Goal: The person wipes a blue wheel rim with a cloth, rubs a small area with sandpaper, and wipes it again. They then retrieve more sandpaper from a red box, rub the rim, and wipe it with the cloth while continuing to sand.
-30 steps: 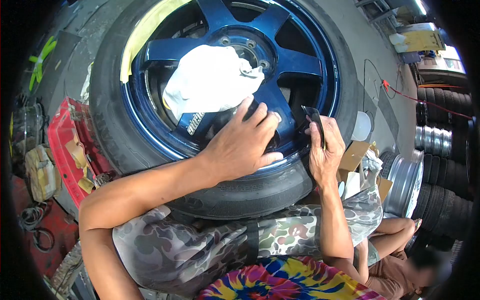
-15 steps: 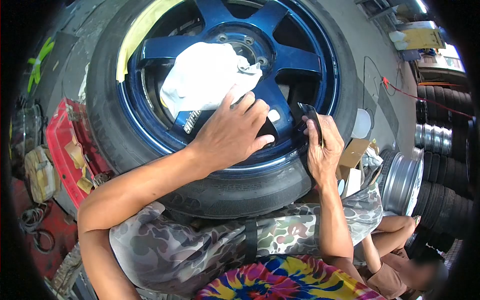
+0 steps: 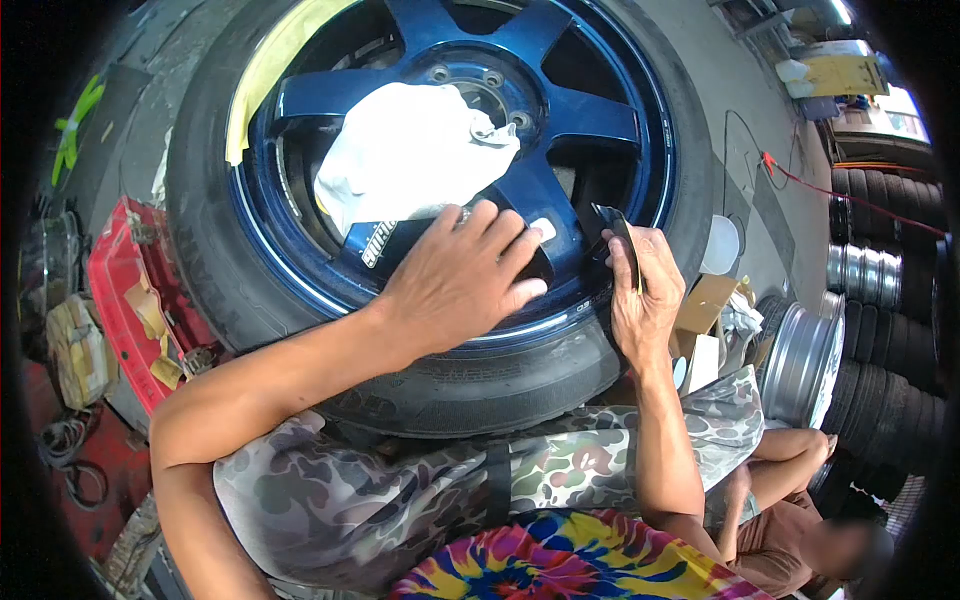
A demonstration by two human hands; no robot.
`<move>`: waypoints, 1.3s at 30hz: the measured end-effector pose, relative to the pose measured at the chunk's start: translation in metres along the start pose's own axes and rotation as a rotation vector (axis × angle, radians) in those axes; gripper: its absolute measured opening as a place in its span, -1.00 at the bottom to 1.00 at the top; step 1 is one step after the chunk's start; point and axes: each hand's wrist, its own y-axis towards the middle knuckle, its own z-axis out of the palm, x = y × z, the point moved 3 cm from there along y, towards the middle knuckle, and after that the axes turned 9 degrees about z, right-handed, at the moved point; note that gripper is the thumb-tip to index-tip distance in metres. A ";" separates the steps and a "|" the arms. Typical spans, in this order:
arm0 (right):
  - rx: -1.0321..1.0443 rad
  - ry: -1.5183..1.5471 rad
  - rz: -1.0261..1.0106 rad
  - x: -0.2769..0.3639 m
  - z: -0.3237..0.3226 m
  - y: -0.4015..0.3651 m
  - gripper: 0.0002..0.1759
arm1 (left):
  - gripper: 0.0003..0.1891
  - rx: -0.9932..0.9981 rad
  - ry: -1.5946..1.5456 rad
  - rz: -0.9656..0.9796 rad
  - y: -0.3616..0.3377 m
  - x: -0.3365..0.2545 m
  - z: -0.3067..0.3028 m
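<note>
A blue multi-spoke wheel (image 3: 590,120) with a black tire (image 3: 470,395) lies flat in front of me. On its spokes rests a bunched white cloth (image 3: 400,155). My left hand (image 3: 460,265) is palm down over the lower spoke, fingers spread, just below the cloth. One fingertip reaches a small white patch (image 3: 546,229) on that spoke. At the rim's lower right, my right hand (image 3: 645,285) pinches a thin, dark, bent strip (image 3: 613,222) between thumb and fingers. Yellow masking paper (image 3: 262,75) covers the upper left rim edge. White lettering (image 3: 378,245) is partly visible beside my left wrist.
A red tray (image 3: 140,300) with tape scraps stands at the left. To the right are a cardboard box (image 3: 703,305), a white lid-like disc (image 3: 721,246), a silver rim (image 3: 803,365) and stacked tires (image 3: 885,320). Another person (image 3: 780,540) sits at lower right.
My left hand has shifted slightly down and left, away from the cloth's edge, and its fingertip has come to the white patch. My right hand keeps its pinch on the dark strip.
</note>
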 end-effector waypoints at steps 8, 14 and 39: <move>0.016 -0.001 0.003 0.002 0.000 -0.001 -0.65 | -0.29 0.138 -0.017 -0.161 -0.002 0.005 0.007; 0.009 -0.017 -0.031 0.002 0.001 0.000 -0.61 | -0.19 0.224 -0.233 -0.182 -0.002 0.001 0.015; 0.017 -0.033 -0.063 0.004 0.001 0.000 -0.57 | -0.21 0.193 -0.242 -0.348 0.002 0.010 0.019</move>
